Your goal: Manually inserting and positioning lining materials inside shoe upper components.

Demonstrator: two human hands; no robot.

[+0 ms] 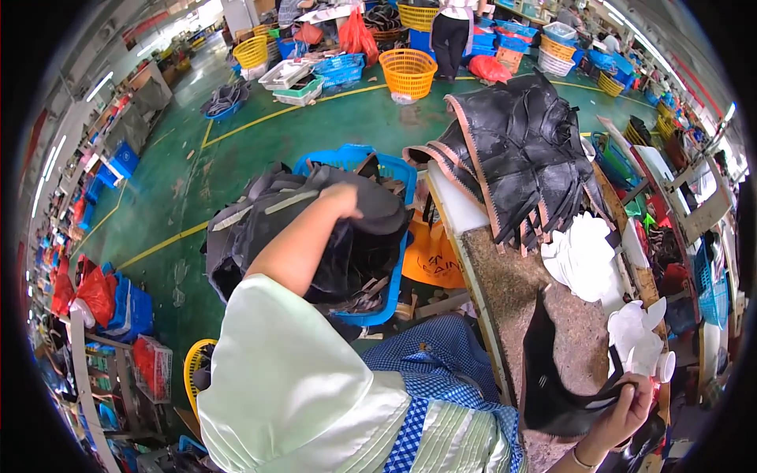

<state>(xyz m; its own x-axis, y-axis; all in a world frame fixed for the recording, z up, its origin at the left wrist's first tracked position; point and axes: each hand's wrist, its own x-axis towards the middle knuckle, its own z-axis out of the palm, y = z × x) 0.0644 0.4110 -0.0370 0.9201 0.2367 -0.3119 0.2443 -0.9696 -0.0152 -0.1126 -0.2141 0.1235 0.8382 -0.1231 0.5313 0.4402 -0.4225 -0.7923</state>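
My left hand (344, 202) is stretched out over a blue basket (386, 306) heaped with dark grey and black cut pieces. It touches or hovers just above a rounded dark grey piece (377, 206); its fingers are blurred and partly hidden. At the right, my right hand (631, 404) pinches the edge of a black curved shoe-upper piece (558, 398) between thumb and fingers. That piece lies mostly on the brown worktable (501, 272). Farther up the table is a thick pile of black leather pieces (524, 150) with tan edges, some hanging over the side.
White cut pieces (582, 256) and more white scraps (633, 339) lie along the table's right side. An orange bag (432, 256) hangs between basket and table. Across the green floor stand a yellow basket (408, 72) and a person (451, 39) in dark trousers.
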